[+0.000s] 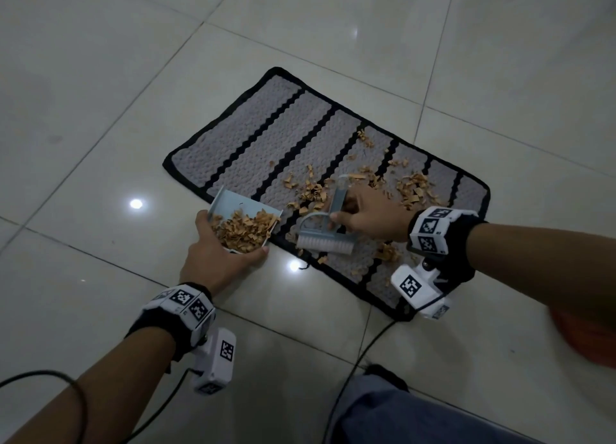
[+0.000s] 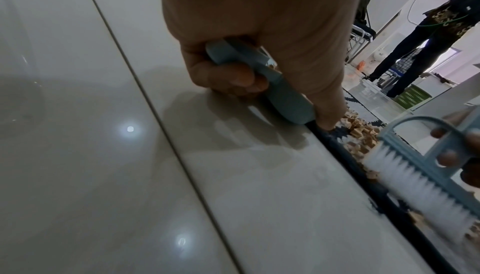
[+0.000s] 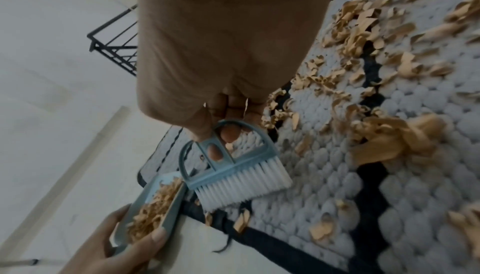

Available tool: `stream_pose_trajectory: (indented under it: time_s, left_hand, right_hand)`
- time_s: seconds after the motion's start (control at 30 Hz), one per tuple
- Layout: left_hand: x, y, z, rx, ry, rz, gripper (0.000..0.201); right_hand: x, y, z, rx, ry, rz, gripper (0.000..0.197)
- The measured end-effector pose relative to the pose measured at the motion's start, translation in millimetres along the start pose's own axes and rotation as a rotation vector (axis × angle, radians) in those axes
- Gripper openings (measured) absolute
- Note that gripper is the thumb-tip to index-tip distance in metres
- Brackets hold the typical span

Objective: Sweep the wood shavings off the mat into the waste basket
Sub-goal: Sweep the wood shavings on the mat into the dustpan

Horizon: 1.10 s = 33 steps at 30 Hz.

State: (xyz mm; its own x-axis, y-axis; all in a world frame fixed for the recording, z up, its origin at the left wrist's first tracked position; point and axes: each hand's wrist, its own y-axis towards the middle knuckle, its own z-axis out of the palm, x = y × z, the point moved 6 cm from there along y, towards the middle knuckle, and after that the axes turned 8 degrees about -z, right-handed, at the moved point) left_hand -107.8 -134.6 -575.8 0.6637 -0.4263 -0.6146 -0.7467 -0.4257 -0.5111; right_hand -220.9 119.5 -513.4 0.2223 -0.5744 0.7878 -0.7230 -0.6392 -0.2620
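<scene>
A grey woven mat (image 1: 266,137) with black stripes lies on the tiled floor, tan wood shavings (image 1: 413,187) scattered over its right half. My left hand (image 1: 216,253) grips a small blue dustpan (image 1: 233,203) heaped with shavings, its lip at the mat's near edge (image 2: 327,144). My right hand (image 1: 366,213) holds a blue hand brush (image 1: 325,237) by its handle, white bristles (image 3: 241,183) down on the mat just right of the pan (image 3: 155,200). Loose shavings (image 3: 384,134) lie beside the brush. The waste basket cannot be made out for certain.
A black wire rack (image 3: 114,44) stands on the floor beyond the mat. Cables (image 1: 360,353) trail over the tiles near my knee (image 1: 383,410). Something orange (image 1: 583,337) sits at the right edge. Another person (image 2: 428,37) stands far off, near a green crate (image 2: 410,97).
</scene>
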Motion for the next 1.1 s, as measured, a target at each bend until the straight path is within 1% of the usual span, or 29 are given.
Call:
stream_pose_trajectory:
  time_s: [0.13,0.2,0.27,0.37,0.43,0.47,0.5,0.53,0.67,0.73,0.83,0.93,1.0,1.03,1.1]
  left_hand:
    - [0,-1,-1,0.002,0.004,0.002,0.117]
    - [0,-1,-1,0.008,0.006,0.007,0.115]
    - [-1,-1,-1,0.006,0.004,0.011,0.114]
    - [-3,-2,-1,0.005,-0.013,0.022,0.111]
    - [-3,-3,-1,0.007,-0.008,0.021,0.111]
    - [-3,-3,-1,0.008,-0.004,0.019,0.113]
    - [-2,-2,-1,0.008,-0.004,0.018,0.114]
    - [-2,-2,-1,0.009,-0.004,0.019,0.115]
    - [-2,-3,-2,0.007,-0.001,0.023,0.114]
    - [-1,-3,-1,0.005,0.005,0.02,0.113]
    - [-2,-4,-1,0.005,0.008,0.015,0.113]
    - [-4,-6,-1,0.002,-0.004,0.025,0.112]
    - [-3,-5,-1,0.003,-0.019,0.024,0.112]
    - [-3,-5,-1,0.005,-0.023,0.025,0.112]
    - [-3,-6,-1,0.008,-0.026,0.019,0.114]
  right_hand:
    - [-6,-4,-24,-0.185,-0.059,0.016,0.017]
    - [-3,-6,-32,-0.237,-0.037,0.0,0.018]
    - [2,-8,-29,-0.221,0.002,-0.012,0.016]
    - [4,-15,-10,-0.102,0.101,0.013,0.011]
    - [3,-19,0,-0.003,0.075,0.018,0.012]
    - [-1,-20,1,0.024,0.04,0.017,0.013]
    - [-3,-21,0,0.026,0.012,0.02,0.015]
    - [-8,-21,-4,0.0,-0.009,0.034,0.015]
    - [-21,-23,-35,-0.203,-0.027,0.059,0.016]
    - [-21,-25,-43,-0.245,0.019,0.061,0.016]
    - [-16,-27,-37,-0.225,0.029,0.048,0.016]
    - [-9,-28,-15,-0.104,0.062,0.048,0.014]
    - [-5,-25,-5,-0.036,0.018,0.039,0.013]
    - [-5,-22,-7,-0.052,-0.028,0.039,0.012]
    - [-8,-16,-21,-0.133,-0.099,0.04,0.014]
